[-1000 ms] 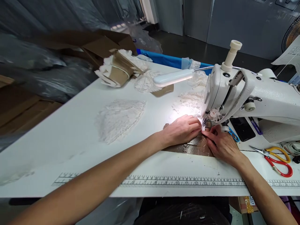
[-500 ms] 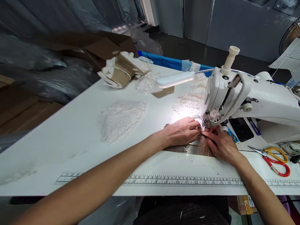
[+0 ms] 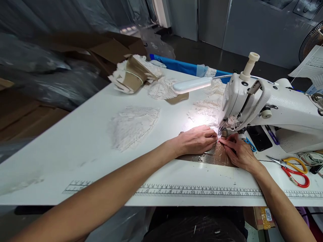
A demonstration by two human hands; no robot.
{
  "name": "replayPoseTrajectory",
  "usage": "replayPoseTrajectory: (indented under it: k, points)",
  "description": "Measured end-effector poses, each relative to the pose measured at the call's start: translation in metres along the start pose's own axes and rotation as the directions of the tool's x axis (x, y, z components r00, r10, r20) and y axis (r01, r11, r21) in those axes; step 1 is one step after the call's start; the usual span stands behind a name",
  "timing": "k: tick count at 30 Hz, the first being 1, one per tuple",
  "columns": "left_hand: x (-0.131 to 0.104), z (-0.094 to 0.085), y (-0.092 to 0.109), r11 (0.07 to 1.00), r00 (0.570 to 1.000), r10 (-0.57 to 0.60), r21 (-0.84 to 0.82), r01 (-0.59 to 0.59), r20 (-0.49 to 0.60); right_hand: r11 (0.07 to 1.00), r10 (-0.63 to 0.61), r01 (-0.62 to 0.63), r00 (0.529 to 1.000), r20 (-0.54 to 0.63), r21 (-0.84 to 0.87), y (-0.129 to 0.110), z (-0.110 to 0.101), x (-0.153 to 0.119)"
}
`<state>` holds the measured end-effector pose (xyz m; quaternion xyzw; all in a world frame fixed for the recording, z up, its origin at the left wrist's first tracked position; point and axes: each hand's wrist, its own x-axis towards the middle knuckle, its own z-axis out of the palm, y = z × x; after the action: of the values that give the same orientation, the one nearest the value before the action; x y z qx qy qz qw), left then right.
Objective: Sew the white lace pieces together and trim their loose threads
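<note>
A white sewing machine (image 3: 292, 104) stands on the right, its lamp shining on the needle area. My left hand (image 3: 199, 139) lies just left of the presser foot (image 3: 220, 130), fingers curled together on white lace fabric (image 3: 205, 112) that spreads out behind the foot. From the right, my right hand (image 3: 241, 153) reaches in, fingertips closed at the lace's near edge by the needle. The fingers hide most of the lace there. Under both hands is a shiny brown plate-like covering (image 3: 202, 158) on the machine bed.
A separate lace piece (image 3: 136, 126) lies left on the table (image 3: 83, 148). Behind are a tied lace bundle (image 3: 135, 74) and the lamp's white housing (image 3: 193, 85). Scissors (image 3: 294, 171), a phone (image 3: 259, 137) and a purple pen (image 3: 272, 135) lie right. A printed ruler (image 3: 191, 191) runs along the front.
The view has shifted slightly. Both hands stay at the presser foot with nearly the same grip; the right fingertips sit a little closer to the needle.
</note>
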<state>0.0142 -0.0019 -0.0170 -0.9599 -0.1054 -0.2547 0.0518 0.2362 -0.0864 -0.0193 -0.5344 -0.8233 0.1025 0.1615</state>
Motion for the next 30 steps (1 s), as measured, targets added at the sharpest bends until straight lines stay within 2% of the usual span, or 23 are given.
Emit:
replayPoseTrajectory:
  k: [4,9,12,17,24,30]
  points:
    - [0.0,-0.002,0.0,1.0,1.0,0.022,-0.007,-0.022,0.006,1.0,0.007,-0.007,1.0,0.011,0.003,-0.003,-0.005,0.001]
    - [0.001,-0.007,0.001,0.998,1.0,0.015,-0.058,-0.014,0.017,0.97,0.078,-0.083,0.996,0.031,0.229,-0.004,-0.016,0.002]
    - [0.001,-0.01,0.002,0.995,1.0,-0.016,-0.095,0.018,0.024,0.952,0.122,-0.127,0.992,0.033,0.277,-0.004,-0.018,0.003]
    - [-0.001,-0.007,0.001,0.991,0.998,-0.046,-0.125,0.05,0.034,0.978,0.114,-0.116,0.993,0.021,0.172,-0.005,-0.011,0.002]
    - [-0.001,-0.004,0.0,0.993,0.996,-0.035,-0.11,0.043,0.076,1.0,0.004,-0.004,1.0,0.005,-0.022,-0.01,-0.008,0.001]
    - [0.003,-0.012,0.002,0.992,0.993,-0.022,-0.118,0.035,0.114,0.988,0.054,-0.046,0.997,0.056,-0.146,-0.02,-0.012,0.004]
